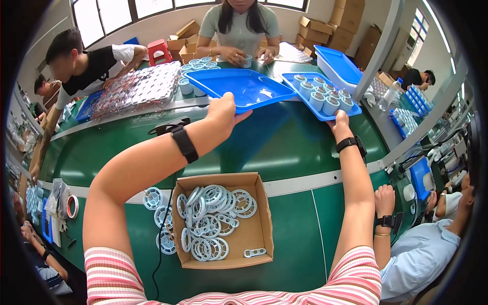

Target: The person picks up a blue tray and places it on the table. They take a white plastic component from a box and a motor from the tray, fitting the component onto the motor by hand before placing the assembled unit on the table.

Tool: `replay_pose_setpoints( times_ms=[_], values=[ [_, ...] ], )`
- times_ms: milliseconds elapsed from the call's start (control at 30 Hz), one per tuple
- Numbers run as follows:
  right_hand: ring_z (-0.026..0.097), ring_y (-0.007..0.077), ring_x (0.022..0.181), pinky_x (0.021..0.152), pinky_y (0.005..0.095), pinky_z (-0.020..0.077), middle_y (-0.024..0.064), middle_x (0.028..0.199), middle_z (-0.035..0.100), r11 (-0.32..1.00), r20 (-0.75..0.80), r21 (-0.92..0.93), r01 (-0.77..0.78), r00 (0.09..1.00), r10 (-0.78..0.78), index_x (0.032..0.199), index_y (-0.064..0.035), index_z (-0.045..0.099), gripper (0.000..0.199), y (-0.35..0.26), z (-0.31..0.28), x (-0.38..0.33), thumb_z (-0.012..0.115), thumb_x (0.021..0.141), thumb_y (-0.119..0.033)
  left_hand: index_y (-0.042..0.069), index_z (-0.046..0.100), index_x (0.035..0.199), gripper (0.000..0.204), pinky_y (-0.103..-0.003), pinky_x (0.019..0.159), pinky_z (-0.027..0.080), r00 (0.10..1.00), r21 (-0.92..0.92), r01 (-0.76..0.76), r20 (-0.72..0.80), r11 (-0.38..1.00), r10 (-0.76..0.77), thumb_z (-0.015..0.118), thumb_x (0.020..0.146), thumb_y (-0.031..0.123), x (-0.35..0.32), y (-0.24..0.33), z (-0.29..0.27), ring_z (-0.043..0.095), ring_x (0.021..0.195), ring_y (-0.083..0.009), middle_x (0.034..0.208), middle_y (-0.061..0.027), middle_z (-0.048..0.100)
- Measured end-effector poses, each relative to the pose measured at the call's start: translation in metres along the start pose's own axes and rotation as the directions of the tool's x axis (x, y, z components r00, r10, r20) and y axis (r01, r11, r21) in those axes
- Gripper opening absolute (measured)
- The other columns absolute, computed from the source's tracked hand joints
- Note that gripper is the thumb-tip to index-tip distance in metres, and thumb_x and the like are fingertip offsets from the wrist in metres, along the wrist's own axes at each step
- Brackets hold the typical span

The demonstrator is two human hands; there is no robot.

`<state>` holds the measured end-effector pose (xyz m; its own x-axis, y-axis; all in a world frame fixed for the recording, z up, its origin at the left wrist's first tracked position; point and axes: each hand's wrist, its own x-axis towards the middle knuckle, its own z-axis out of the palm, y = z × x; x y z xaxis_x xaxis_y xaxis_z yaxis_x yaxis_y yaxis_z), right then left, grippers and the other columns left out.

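Note:
My left hand [222, 113] grips the near left edge of a blue plastic tray [254, 87], which is tilted and has nothing lying in it. To the right, my right hand [339, 123] holds the near edge of a second blue tray [308, 108]. Several pale blue cylindrical parts [330, 104] with metallic-looking tops stand in that second tray. Both arms reach forward over the green work surface, and the trays are side by side. Some of the fingers are hidden under the trays.
A cardboard box [264, 218] with pale blue plastic rings [203, 229] lies near me. Round blue parts [153, 199] and a black cable are left of it. Across sits a person [239, 35] handling a cylinder. A metal post [378, 51] stands at right; wired parts [137, 91] lie at left.

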<state>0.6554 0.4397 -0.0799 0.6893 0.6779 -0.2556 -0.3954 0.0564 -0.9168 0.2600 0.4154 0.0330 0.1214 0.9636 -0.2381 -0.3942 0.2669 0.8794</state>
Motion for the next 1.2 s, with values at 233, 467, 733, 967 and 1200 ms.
replay_pose_setpoints(
  times_ms=[233,467,733,967,1200],
  values=[
    [0.065,0.0364,0.113,0.086,0.0570,0.0589,0.0184,0.121,0.063,0.994,-0.018,0.059,0.087,0.996,-0.087,0.126,0.0003,0.057,0.043,0.009,-0.028,0.009,0.042,0.086,-0.010,-0.003,0.041,0.134,0.040,-0.042,0.080,0.062,0.965,0.163,0.261,-0.066,0.951,-0.253,0.043,0.105,0.024,0.020,-0.037,0.013,0.065,0.110,-0.0315,0.129,-0.0200,0.054],
    [0.066,0.0354,0.109,0.086,0.0554,0.0596,0.0188,0.118,0.064,0.987,0.037,0.125,0.105,0.993,-0.110,0.122,0.0033,0.058,0.043,-0.022,-0.048,-0.006,0.043,0.083,-0.008,-0.001,0.040,0.138,0.041,-0.035,0.073,0.059,0.867,0.432,0.405,0.097,0.806,-0.488,0.044,0.107,0.025,0.040,-0.043,0.000,0.067,0.108,-0.0296,0.130,-0.0205,0.056],
    [0.066,0.0277,0.085,0.075,0.0446,0.0609,0.0140,0.099,0.063,0.982,0.111,0.112,0.152,0.980,-0.165,0.096,0.0011,0.059,0.018,-0.061,-0.069,-0.065,0.050,0.084,-0.008,-0.001,0.044,0.132,0.035,-0.034,0.073,0.058,0.841,0.452,0.343,0.242,0.823,-0.484,0.048,0.105,0.021,-0.026,0.017,-0.012,0.069,0.105,-0.0289,0.128,-0.0190,0.059],
    [0.068,0.0321,0.103,0.096,0.0486,0.0568,0.0181,0.111,0.066,0.998,0.424,0.046,0.040,0.904,-0.056,0.109,0.0072,0.058,0.028,-0.103,-0.067,-0.202,0.046,0.088,-0.005,-0.001,0.051,0.127,0.038,-0.033,0.073,0.058,0.979,0.497,-0.047,0.195,0.866,-0.059,0.052,0.105,0.030,-0.127,0.102,-0.058,0.070,0.100,-0.0270,0.122,-0.0156,0.063],
    [0.068,0.0307,0.108,0.098,0.0463,0.0566,0.0189,0.116,0.067,0.978,0.724,-0.066,-0.197,0.665,0.183,0.113,0.0061,0.060,0.027,-0.105,-0.033,-0.417,0.048,0.093,-0.007,-0.001,0.056,0.125,0.046,-0.032,0.075,0.058,1.000,0.556,-0.029,0.009,0.831,0.028,0.053,0.106,0.040,-0.265,0.140,-0.160,0.071,0.096,-0.0226,0.116,-0.0110,0.066]
  ],
)
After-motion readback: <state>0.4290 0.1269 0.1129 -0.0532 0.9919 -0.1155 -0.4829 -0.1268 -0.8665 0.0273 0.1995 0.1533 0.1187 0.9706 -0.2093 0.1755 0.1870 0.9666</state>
